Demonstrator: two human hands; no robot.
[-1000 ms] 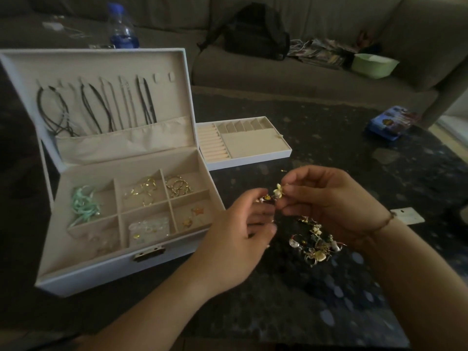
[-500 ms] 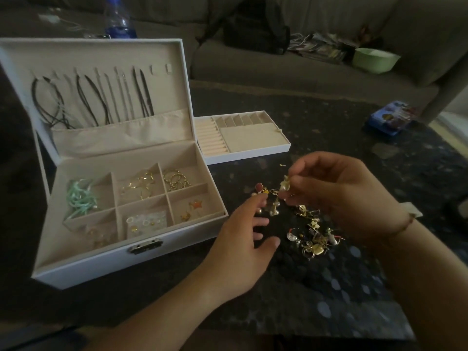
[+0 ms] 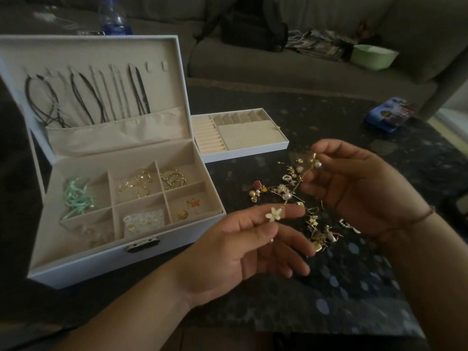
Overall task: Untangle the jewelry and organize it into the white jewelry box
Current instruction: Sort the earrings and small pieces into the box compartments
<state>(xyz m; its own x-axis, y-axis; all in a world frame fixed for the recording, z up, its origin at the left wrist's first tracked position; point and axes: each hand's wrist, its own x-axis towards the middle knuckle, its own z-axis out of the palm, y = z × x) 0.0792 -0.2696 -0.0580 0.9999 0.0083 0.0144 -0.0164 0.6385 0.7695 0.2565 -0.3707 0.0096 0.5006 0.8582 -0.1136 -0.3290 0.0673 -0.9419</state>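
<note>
Dim sofa behind, the dark worktop (image 3: 354,287) carries the open jewelry box (image 3: 121,259) at its left edge. Right hand (image 3: 359,191) pinches a flower chain (image 3: 295,188); left hand (image 3: 253,247), fingers loose, seemingly supports its end. Pulling could snag the loose pile (image 3: 314,224) beneath and scatter it.

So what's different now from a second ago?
The hands have drawn apart, stretching out a flower earring chain. The right hand pinches its pearl end up high; the left hand has lowered and opened, the white flower lying on its fingers. The jewelry pile and white box are unchanged.
</note>
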